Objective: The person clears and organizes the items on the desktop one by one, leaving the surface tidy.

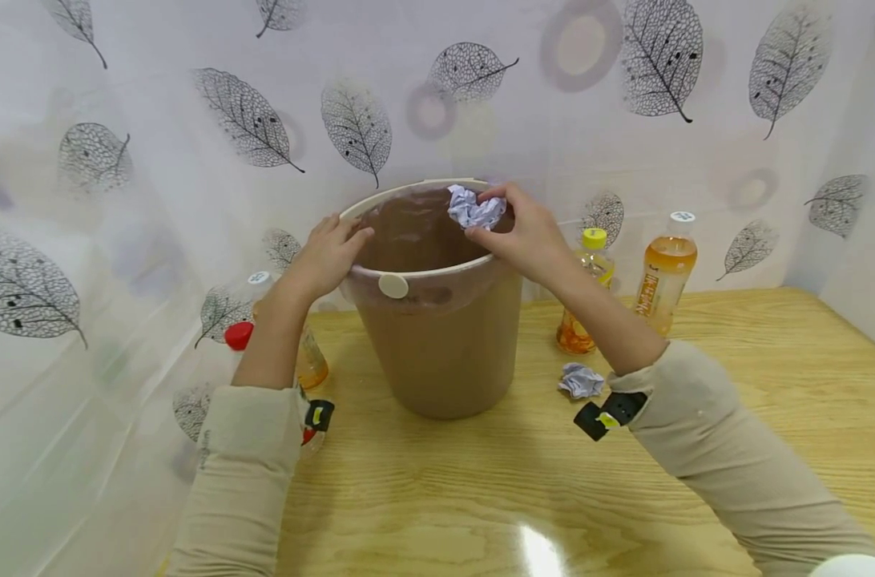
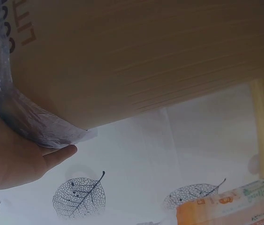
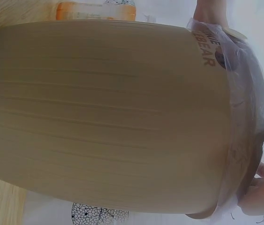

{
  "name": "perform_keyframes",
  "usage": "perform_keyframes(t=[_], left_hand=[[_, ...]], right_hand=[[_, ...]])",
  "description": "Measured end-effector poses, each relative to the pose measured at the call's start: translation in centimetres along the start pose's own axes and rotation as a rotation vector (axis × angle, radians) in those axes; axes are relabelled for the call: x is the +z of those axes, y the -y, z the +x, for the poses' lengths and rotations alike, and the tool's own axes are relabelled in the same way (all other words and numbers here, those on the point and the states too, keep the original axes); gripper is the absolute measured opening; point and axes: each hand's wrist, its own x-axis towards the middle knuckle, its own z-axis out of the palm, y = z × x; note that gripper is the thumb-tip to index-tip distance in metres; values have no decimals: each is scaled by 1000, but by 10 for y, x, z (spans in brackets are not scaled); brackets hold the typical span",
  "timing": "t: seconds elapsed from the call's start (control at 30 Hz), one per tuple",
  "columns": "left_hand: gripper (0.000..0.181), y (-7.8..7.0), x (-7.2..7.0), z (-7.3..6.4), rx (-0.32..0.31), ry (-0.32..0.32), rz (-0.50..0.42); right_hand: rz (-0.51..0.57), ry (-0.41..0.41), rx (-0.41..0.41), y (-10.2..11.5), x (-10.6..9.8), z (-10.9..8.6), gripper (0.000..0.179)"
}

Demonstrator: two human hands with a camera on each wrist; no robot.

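A brown trash can (image 1: 452,344) with a cream rim stands upright on the table, lined with a thin translucent bag (image 2: 42,124). At the left of its rim my left hand (image 1: 329,252) holds on, thumb toward the inside and fingers over the outside. Over the can's opening, near the right rim, a crumpled white paper ball (image 1: 475,210) is pinched between the thumb and fingers of my right hand (image 1: 527,236). Another crumpled paper (image 1: 580,381) lies on the table below my right forearm. The bottom of the can's inside is hidden.
Right of the can stand a yellow-capped bottle (image 1: 576,332) and a white-capped bottle (image 1: 667,268) with orange liquid. Bottles at the left, one with a red cap (image 1: 239,335), are partly hidden by my left arm. A leaf-patterned curtain (image 1: 409,48) hangs behind the wooden table (image 1: 437,489).
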Motion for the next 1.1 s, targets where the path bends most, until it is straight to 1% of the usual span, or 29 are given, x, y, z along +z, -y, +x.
perform_keyframes(t=[0.43,0.67,0.93,1.1], left_hand=[[62,0,0,-1,0,4,-10],[62,1,0,-1,1,4,-11],[61,1,1,-1,-3,1,-20],[61,1,0,0,-2,2,-15]], right_hand=[[-4,5,-33,-3,-1,-1,50],[76,30,-37,-6,-9,-5,47],[89,-4,-69,-12,-27,-22,45],[68,-22,-69,-19,-37,-36,43]])
